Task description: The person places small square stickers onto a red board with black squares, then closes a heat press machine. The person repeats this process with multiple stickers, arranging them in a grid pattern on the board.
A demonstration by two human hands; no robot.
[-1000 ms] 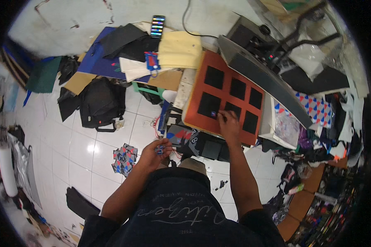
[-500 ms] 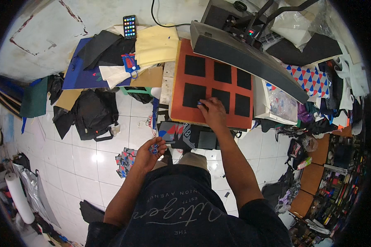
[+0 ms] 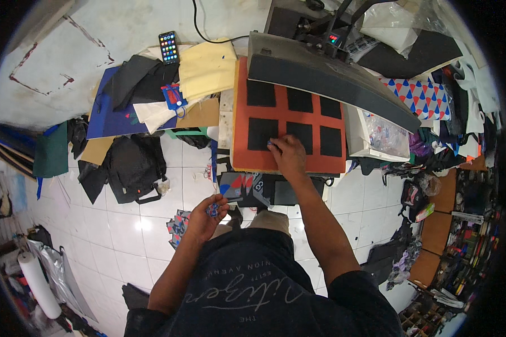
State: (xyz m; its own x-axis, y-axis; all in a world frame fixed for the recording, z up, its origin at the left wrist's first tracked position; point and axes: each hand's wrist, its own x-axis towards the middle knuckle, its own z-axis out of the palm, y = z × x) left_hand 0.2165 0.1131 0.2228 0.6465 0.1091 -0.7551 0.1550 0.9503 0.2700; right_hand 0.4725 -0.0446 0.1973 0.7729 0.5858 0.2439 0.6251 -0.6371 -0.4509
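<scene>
An orange press pad (image 3: 290, 163) lies under the raised grey plate of a heat press (image 3: 326, 73), with several black fabric squares (image 3: 262, 133) laid on it in rows. My right hand (image 3: 287, 154) rests on the pad's near edge and pinches a small blue piece against the lower left square. Lower down, above my lap, my left hand (image 3: 206, 215) is curled around a small stack of blue and red printed pieces (image 3: 212, 209).
A phone (image 3: 168, 47) with a lit screen lies on yellow cloth (image 3: 207, 68) at the back left. A black backpack (image 3: 134, 168) sits on the white tile floor. Patterned fabric (image 3: 420, 95) and cluttered shelves fill the right side.
My right hand has slid from the pad's middle squares toward the lower left square. The view has tilted, so the press sits higher and more square in the picture.
</scene>
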